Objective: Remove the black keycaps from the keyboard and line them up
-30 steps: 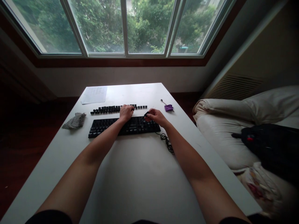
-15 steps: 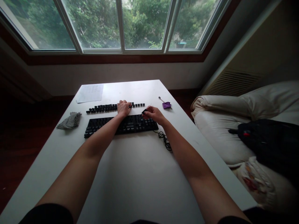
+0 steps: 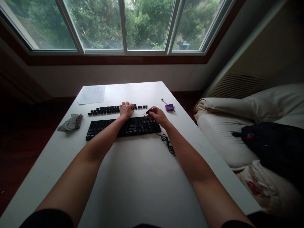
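A black keyboard (image 3: 133, 129) lies across the white table, with many of its keys still in place. Behind it runs a row of loose black keycaps (image 3: 106, 110). My left hand (image 3: 126, 110) rests among these caps, fingers curled and pinched at a dark keycap (image 3: 132, 108) by its right side; the fingertips are partly hidden. Above the keyboard's right part, my right hand (image 3: 157, 116) grips a wire keycap puller (image 3: 148, 111) with a small black body; thin wires stick out on both sides of the fingers.
A crumpled grey cloth (image 3: 71, 123) lies to the left, a sheet of paper (image 3: 92, 95) at the far left corner. On the right are a purple cloth piece (image 3: 169, 107) with a thin brush-like stick and a coiled black cable (image 3: 167, 142). A cream sofa (image 3: 218, 136) stands beside the table.
My right hand has shifted slightly right and turned the puller, so more of its wires show. The left hand has hardly moved.
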